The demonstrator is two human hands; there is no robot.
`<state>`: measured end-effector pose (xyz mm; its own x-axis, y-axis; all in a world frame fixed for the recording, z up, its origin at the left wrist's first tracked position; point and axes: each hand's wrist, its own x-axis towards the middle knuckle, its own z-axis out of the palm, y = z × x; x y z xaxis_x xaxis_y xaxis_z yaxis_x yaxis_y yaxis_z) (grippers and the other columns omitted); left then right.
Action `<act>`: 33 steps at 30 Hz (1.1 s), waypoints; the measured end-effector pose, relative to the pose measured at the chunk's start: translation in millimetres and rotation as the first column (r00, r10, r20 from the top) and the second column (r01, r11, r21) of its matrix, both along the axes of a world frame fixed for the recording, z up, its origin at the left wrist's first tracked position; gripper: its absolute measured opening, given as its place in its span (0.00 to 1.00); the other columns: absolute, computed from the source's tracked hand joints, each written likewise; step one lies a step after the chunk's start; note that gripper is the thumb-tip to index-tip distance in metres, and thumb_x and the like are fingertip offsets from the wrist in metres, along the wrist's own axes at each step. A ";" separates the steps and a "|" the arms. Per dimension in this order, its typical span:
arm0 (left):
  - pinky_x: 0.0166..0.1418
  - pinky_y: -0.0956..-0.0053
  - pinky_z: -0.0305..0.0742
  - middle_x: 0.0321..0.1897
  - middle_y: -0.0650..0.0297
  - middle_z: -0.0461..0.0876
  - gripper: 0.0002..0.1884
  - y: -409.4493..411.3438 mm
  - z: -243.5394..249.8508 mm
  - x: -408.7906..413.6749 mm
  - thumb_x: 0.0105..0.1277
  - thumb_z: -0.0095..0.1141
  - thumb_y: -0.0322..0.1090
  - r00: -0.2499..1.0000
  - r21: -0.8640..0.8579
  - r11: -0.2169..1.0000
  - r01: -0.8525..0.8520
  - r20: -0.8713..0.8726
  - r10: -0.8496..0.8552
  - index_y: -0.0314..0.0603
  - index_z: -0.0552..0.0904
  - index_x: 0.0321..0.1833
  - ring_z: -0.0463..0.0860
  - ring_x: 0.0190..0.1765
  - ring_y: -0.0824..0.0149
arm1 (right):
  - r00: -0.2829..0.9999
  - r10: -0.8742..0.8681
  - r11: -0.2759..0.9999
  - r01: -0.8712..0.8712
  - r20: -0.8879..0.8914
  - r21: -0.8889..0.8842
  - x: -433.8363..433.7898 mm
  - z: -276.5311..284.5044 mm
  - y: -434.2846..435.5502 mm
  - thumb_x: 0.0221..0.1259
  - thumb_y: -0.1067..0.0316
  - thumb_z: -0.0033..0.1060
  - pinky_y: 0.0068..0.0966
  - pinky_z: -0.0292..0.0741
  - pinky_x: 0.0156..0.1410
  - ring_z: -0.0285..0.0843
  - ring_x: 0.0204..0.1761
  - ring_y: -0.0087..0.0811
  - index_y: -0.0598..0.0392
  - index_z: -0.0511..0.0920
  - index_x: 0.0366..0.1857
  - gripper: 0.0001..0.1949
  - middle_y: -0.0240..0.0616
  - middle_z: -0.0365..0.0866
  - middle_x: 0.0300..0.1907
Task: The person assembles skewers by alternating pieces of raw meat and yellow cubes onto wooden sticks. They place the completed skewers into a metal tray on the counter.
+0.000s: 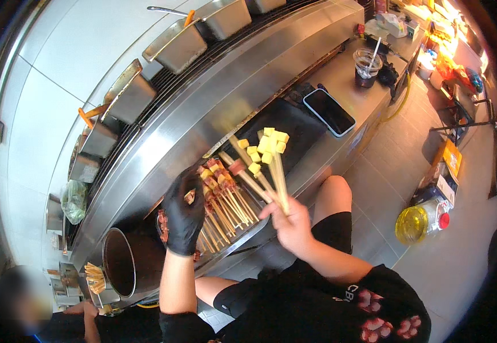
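My right hand [289, 221], bare, grips a fanned bunch of bamboo skewers [279, 184] by their lower ends. Yellow cubes [267, 143] sit near the tips of several, and one skewer carries a reddish meat piece [236, 167]. Over the left part of a metal tray [248, 231] is my left hand [184, 210] in a black glove, its fingers curled around a small meat piece [189, 196]. Beside it in the tray lie rows of finished-looking skewers [216, 182] with meat and yellow pieces, bare ends towards me. More raw meat [162, 225] shows partly behind the glove.
A phone [330, 112] lies on the steel counter beside a dark board [293, 118]; beyond stands a drink cup [366, 68]. A deep metal pot [119, 261] is at left, near bundled sticks [95, 276] and another person's arm [89, 315]. An oil bottle [420, 223] rests on the floor.
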<state>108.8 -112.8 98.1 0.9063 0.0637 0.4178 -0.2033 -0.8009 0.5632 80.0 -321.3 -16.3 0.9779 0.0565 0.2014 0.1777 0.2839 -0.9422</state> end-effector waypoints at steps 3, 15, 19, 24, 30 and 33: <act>0.55 0.62 0.80 0.45 0.48 0.86 0.16 -28.6 -10.8 51.2 0.64 0.60 0.28 0.961 0.261 0.928 0.265 -0.145 -0.234 0.37 0.82 0.55 0.85 0.49 0.48 | 0.989 -0.129 0.992 0.128 -0.076 -0.021 15.0 -21.3 -31.9 0.77 0.71 0.45 0.12 0.58 0.25 0.59 0.19 0.12 0.55 0.75 0.62 0.15 0.35 0.83 0.31; 0.61 0.59 0.76 0.53 0.45 0.80 0.21 -61.0 -102.7 131.3 0.57 0.66 0.34 0.907 0.477 0.791 0.384 -0.357 -0.225 0.38 0.82 0.55 0.79 0.56 0.43 | 0.979 -0.089 0.983 0.116 -0.186 0.143 23.9 -26.3 -64.4 0.77 0.71 0.45 0.13 0.62 0.27 0.62 0.21 0.12 0.54 0.76 0.62 0.15 0.33 0.84 0.32; 0.54 0.57 0.79 0.48 0.45 0.82 0.18 -62.7 -85.2 127.6 0.55 0.66 0.32 0.914 0.514 0.762 0.394 -0.306 -0.266 0.37 0.82 0.50 0.83 0.50 0.44 | 0.984 -0.090 0.979 0.116 -0.156 0.170 24.5 -24.0 -63.3 0.77 0.71 0.45 0.12 0.56 0.24 0.56 0.19 0.12 0.55 0.74 0.63 0.15 0.36 0.82 0.32; 0.46 0.64 0.81 0.38 0.49 0.86 0.15 -47.3 -53.0 109.4 0.57 0.68 0.29 0.953 0.058 0.960 0.274 -0.153 -0.263 0.36 0.82 0.47 0.87 0.41 0.54 | 0.979 -0.091 0.979 0.121 -0.181 0.162 19.9 -14.7 -67.3 0.77 0.72 0.45 0.13 0.62 0.28 0.64 0.22 0.12 0.55 0.76 0.62 0.15 0.33 0.85 0.31; 0.55 0.67 0.84 0.47 0.56 0.85 0.13 -16.2 -9.8 27.9 0.68 0.56 0.21 0.939 -0.828 0.551 -0.106 -0.266 -0.219 0.33 0.81 0.54 0.86 0.47 0.61 | 0.988 0.017 0.988 0.007 -0.155 0.153 4.3 -6.0 -40.0 0.75 0.73 0.47 0.13 0.62 0.28 0.63 0.22 0.11 0.57 0.77 0.61 0.15 0.34 0.86 0.31; 0.56 0.66 0.84 0.46 0.56 0.84 0.13 5.7 -10.2 -14.1 0.69 0.56 0.27 0.992 -0.955 0.278 -0.099 -0.115 -0.043 0.34 0.80 0.55 0.85 0.51 0.58 | 0.991 0.098 0.993 -0.091 -0.097 0.075 -8.6 5.0 -14.2 0.75 0.72 0.48 0.15 0.65 0.30 0.66 0.23 0.12 0.59 0.78 0.58 0.14 0.34 0.87 0.30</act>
<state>94.8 -107.1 87.9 0.9237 0.3797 -0.0518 -0.0812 0.3262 0.9418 71.5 -335.5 -11.3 0.9843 0.1384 0.1096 0.0530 0.3606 -0.9312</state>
